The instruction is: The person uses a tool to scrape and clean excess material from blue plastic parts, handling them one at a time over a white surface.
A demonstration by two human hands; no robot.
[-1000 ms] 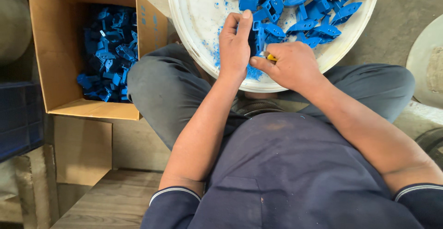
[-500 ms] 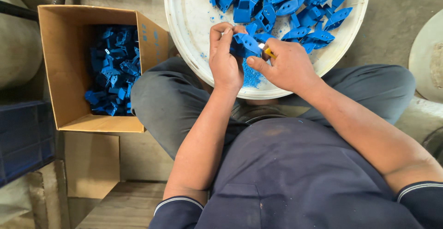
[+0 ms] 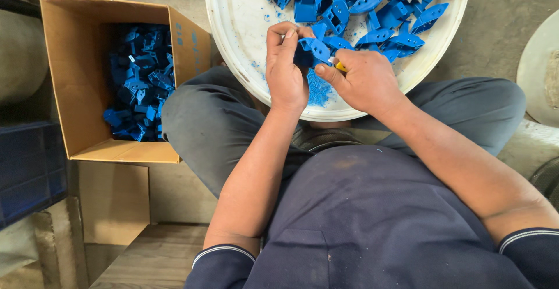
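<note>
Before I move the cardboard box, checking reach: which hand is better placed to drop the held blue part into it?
Likely the left hand: it grips the blue part, and the cardboard box sits on that side. The right hand holds a small yellow tool, farther off.

Flat blue plastic part (image 3: 314,49) with two holes, tilted, above the white tray's near rim

Open brown cardboard box (image 3: 87,120) at left, beside person's knee, rectangular, flaps up, approx. half full w/ blue plastic parts (image 3: 140,85). Small blue marks on its right flap's inner face, too small to read. No labels, signs or screens seen.
</note>
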